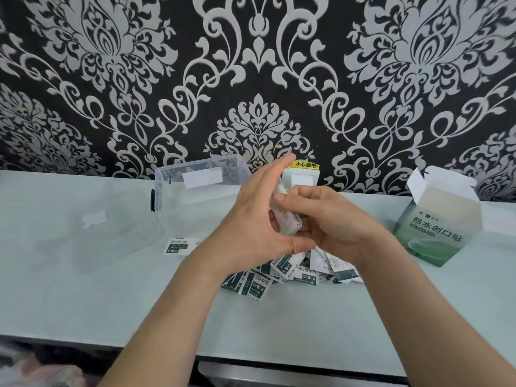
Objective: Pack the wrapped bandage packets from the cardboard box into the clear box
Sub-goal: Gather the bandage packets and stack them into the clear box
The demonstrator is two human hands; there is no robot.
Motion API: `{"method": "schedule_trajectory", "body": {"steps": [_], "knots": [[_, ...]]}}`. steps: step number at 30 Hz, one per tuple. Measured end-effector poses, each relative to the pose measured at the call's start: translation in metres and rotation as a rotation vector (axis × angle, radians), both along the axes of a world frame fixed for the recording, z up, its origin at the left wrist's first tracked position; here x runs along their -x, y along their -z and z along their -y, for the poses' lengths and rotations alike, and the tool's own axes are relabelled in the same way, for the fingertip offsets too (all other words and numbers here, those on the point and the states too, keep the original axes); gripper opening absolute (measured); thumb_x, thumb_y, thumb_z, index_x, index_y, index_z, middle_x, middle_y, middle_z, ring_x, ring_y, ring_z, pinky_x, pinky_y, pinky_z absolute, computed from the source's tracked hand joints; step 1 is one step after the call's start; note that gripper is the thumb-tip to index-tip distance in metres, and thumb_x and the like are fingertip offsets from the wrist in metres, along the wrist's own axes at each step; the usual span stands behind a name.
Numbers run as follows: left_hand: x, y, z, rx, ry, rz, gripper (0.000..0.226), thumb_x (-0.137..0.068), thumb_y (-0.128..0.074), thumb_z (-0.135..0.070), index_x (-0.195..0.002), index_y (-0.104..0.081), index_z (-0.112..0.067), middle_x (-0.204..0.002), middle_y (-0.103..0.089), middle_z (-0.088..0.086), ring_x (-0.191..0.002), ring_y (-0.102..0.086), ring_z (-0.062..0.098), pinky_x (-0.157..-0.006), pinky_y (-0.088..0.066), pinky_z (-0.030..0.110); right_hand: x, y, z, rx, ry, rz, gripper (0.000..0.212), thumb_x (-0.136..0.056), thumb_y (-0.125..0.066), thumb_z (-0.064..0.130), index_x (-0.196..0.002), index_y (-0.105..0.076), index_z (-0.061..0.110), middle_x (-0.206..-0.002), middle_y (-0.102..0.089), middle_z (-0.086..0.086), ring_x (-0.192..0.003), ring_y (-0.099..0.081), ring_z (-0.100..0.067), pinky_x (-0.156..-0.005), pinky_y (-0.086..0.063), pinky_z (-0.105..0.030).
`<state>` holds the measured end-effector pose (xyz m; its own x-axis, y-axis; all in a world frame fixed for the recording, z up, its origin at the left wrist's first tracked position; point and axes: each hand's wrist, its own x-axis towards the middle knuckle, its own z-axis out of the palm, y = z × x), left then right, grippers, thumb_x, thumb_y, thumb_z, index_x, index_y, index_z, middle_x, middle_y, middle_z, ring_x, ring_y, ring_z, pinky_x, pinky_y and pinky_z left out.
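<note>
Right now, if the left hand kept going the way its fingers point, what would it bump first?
Probably the white wall fitting with the yellow sticker. The left hand has straight fingers aimed up and away at it. Depth is hard to judge from one view.

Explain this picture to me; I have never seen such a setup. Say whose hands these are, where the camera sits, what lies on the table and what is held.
No machine here: a person works with bare hands, and one camera worn on the head looks down at them. The right hand grips a stack of packets, and the left hand lies flat against it. On the table below the hands lies a pile of packets, with one stray packet to the left. The clear box sits behind, a clear lid beside it, and the open cardboard box stands on the right.
</note>
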<state>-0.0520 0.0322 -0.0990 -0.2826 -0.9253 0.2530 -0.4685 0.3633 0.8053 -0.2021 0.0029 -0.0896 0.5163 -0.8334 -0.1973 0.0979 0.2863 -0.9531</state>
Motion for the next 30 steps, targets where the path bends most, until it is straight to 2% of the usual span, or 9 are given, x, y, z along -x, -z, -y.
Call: {"method": "schedule_trajectory", "body": {"steps": [2, 7, 10, 14, 19, 22, 24, 27, 30], "knots": [[-0.002, 0.001, 0.002, 0.044, -0.013, -0.007, 0.1, -0.067, -0.087, -0.026, -0.143, -0.026, -0.049, -0.139, -0.025, -0.027, -0.127, -0.027, -0.016, -0.088, -0.038, 0.004, -0.001, -0.001, 0.0, -0.002, -0.022, -0.016, 0.02, -0.078, -0.069, 0.025, -0.083, -0.06, 0.007, -0.078, -0.072, -0.012, -0.062, -0.069, -0.017, -0.049, -0.051, -0.022], [-0.01, 0.001, 0.005, 0.122, -0.043, 0.042, 0.079, -0.068, -0.086, -0.023, -0.136, -0.047, -0.032, -0.135, -0.031, -0.018, -0.123, -0.037, -0.008, -0.08, -0.037, -0.003, -0.003, -0.005, 0.006, -0.026, -0.064, -0.097, 0.048, -0.077, -0.068, 0.034, -0.113, -0.062, 0.003, -0.085, -0.073, -0.014, -0.059, -0.066, -0.016, -0.054, -0.054, -0.023], [-0.019, 0.002, 0.01, 0.114, -0.055, 0.015, 0.071, -0.066, -0.086, -0.029, -0.128, -0.053, -0.037, -0.137, -0.034, -0.018, -0.127, -0.039, -0.002, -0.085, -0.037, -0.002, -0.007, -0.011, 0.013, -0.019, -0.125, -0.137, 0.035, -0.08, -0.067, 0.035, -0.104, -0.069, 0.01, -0.091, -0.073, -0.016, -0.064, -0.067, -0.018, -0.062, -0.058, -0.026], [-0.035, 0.0, 0.017, 0.135, -0.085, -0.048, 0.06, -0.061, -0.085, -0.039, -0.115, -0.059, -0.042, -0.13, -0.043, -0.018, -0.123, -0.047, 0.002, -0.104, -0.043, 0.029, -0.022, -0.025, 0.023, 0.053, -0.163, -0.199, 0.031, -0.08, -0.068, 0.035, -0.104, -0.074, 0.016, -0.091, -0.073, -0.014, -0.066, -0.069, -0.016, -0.065, -0.059, -0.026], [-0.066, -0.018, 0.039, 0.18, -0.2, -0.096, 0.053, -0.063, -0.086, -0.031, -0.108, -0.06, -0.041, -0.122, -0.044, -0.018, -0.114, -0.05, -0.004, -0.1, -0.043, 0.018, -0.06, -0.047, 0.055, 0.163, -0.124, -0.28, 0.033, -0.082, -0.072, 0.031, -0.106, -0.071, 0.007, -0.103, -0.071, -0.014, -0.09, -0.066, -0.022, -0.071, -0.051, -0.024], [-0.087, -0.026, 0.048, 0.117, -0.245, -0.049, 0.068, -0.054, -0.08, -0.056, -0.116, -0.059, -0.036, -0.127, -0.044, -0.018, -0.12, -0.046, -0.002, -0.104, -0.038, 0.02, -0.085, -0.052, 0.074, 0.177, -0.121, -0.31, 0.014, -0.085, -0.072, 0.023, -0.089, -0.07, 0.01, -0.092, -0.071, -0.014, -0.086, -0.067, -0.023, -0.064, -0.053, -0.024], [-0.107, -0.027, 0.05, 0.049, -0.306, -0.022, 0.069, -0.061, -0.078, -0.055, -0.123, -0.058, -0.036, -0.131, -0.047, -0.018, -0.121, -0.044, -0.003, -0.099, -0.037, 0.02, -0.104, -0.05, 0.088, 0.224, -0.092, -0.446, 0.015, -0.086, -0.073, 0.021, -0.083, -0.065, 0.009, -0.083, -0.069, -0.015, -0.073, -0.063, -0.022, -0.057, -0.053, -0.021], [-0.137, -0.012, 0.05, -0.021, -0.572, -0.018, 0.038, -0.084, -0.072, -0.022, -0.12, -0.064, -0.032, -0.122, -0.059, -0.012, -0.098, -0.052, -0.001, -0.084, -0.041, 0.024, -0.134, -0.041, 0.102, 0.346, -0.161, -0.728, 0.017, -0.087, -0.07, 0.018, -0.078, -0.063, 0.005, -0.074, -0.067, -0.017, -0.06, -0.057, -0.02, -0.061, -0.053, -0.024], [-0.147, 0.01, 0.05, -0.158, -0.778, 0.057, 0.03, -0.088, -0.06, -0.014, -0.112, -0.068, -0.03, -0.111, -0.064, -0.002, -0.093, -0.06, 0.021, -0.085, -0.048, 0.033, -0.165, -0.024, 0.109, 0.41, -0.258, -0.972, 0.018, -0.086, -0.07, 0.015, -0.074, -0.061, 0.005, -0.065, -0.063, -0.007, -0.055, -0.057, -0.017, -0.062, -0.055, -0.025]]}}
